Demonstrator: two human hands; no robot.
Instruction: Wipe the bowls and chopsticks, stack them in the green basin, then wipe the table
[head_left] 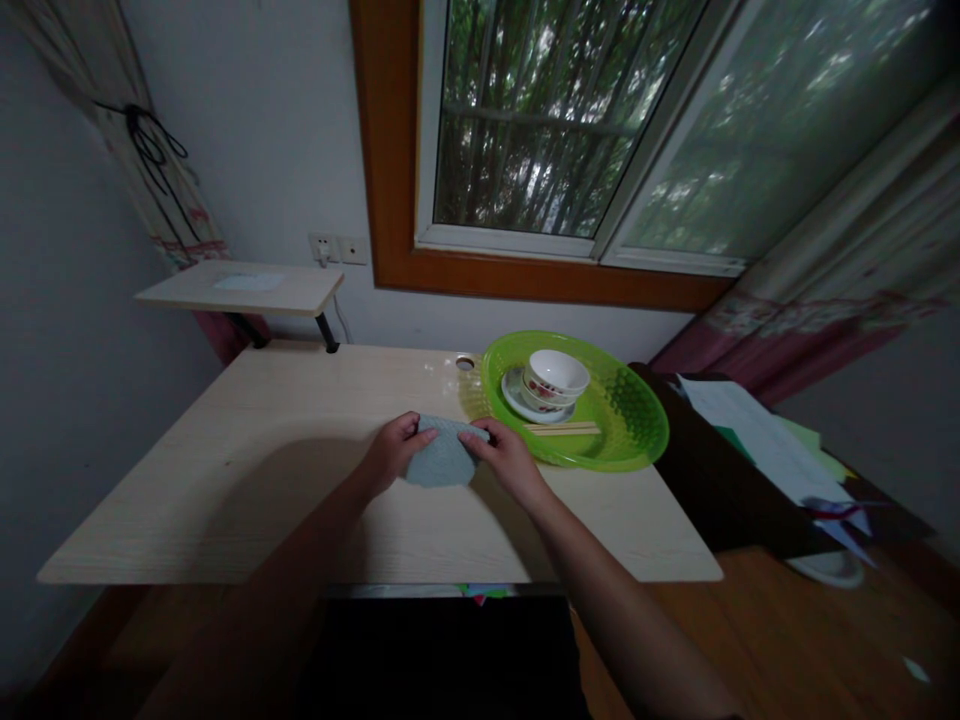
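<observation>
A pale blue-grey cloth (pixel 441 460) hangs between my two hands over the middle of the table. My left hand (pixel 394 452) pinches its upper left corner between thumb and fingers. At the upper right corner, my right hand (pixel 504 454) grips it the same way. Close to my right hand stands a green plastic basket (pixel 630 440). Inside it, stacked white bowls (pixel 559 373) with a red pattern rest on a plate (pixel 513 392). Light wooden chopsticks (pixel 564 429) lie in front of the bowls in the basket.
The pale wooden table (pixel 292 400) carries a small raised shelf (pixel 172 288) at its back left. Papers (pixel 757 440) lie on a dark surface to the right. A window (pixel 540 130) and wall sockets (pixel 337 248) are behind the table.
</observation>
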